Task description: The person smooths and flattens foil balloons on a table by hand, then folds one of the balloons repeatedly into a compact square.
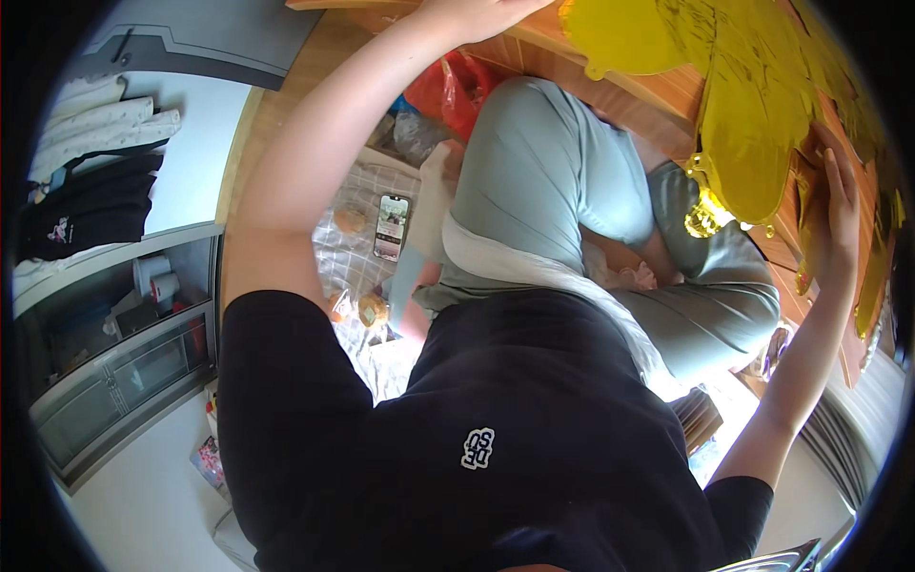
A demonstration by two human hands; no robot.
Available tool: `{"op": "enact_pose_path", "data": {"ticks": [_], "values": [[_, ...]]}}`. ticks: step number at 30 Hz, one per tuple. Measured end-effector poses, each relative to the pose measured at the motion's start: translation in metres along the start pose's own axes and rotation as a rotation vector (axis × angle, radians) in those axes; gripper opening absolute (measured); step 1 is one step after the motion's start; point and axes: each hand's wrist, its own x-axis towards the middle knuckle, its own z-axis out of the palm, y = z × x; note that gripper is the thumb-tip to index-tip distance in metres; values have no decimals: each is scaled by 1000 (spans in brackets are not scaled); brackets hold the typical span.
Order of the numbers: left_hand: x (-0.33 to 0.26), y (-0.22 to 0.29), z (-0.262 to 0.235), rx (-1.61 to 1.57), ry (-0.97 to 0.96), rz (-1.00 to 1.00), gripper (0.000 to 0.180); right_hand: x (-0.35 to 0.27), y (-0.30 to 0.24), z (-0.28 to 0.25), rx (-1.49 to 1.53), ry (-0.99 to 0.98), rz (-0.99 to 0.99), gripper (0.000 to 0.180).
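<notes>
2 hands raised: right hand [839, 205] flat, open-gripped on crinkly gold foil balloon [753, 124]; left hand [477, 14] grip unclear.

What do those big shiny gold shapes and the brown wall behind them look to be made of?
The gold balloon shapes look like thin metallic foil: glossy, mirror-bright, creased at the seams. The brown panelled wall looks like wood with a smooth, slightly satin finish, showing plank lines. The right hand presses against the gold foil.

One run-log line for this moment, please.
left hand: raised at wooden board | right hand: pressing gold foil balloons | phone: on checked cloth
</notes>
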Motion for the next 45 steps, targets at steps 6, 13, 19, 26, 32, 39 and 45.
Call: {"op": "enact_pose_path", "data": {"ticks": [6, 13, 19, 26, 32, 39, 45], "values": [[5, 6, 10, -23, 31, 70, 44, 15, -13, -51, -1130, 11, -291, 41], [11, -2, 4, -17, -18, 27, 45, 24, -17, -40, -1292, 24, -381, 38], [2, -13, 11, -114, 10, 123, 42, 15, 2, -9, -1048, 119, -287, 33], [10, -9, 7, 13, -11, 135, 35, -7, -18, 33, -1036, 159, -287, 24], [51, -2, 15, -220, 37, 18, 36, -13, -23, 35, -1154, 197, -501, 23], [162, 69, 59, -104, -364, 181, 76, -20, -34, 42, -1243, 193, -467, 24], [202, 51, 98, -26, -599, 153, 120, -16, -31, 45, -1274, 237, -528, 25]]}}
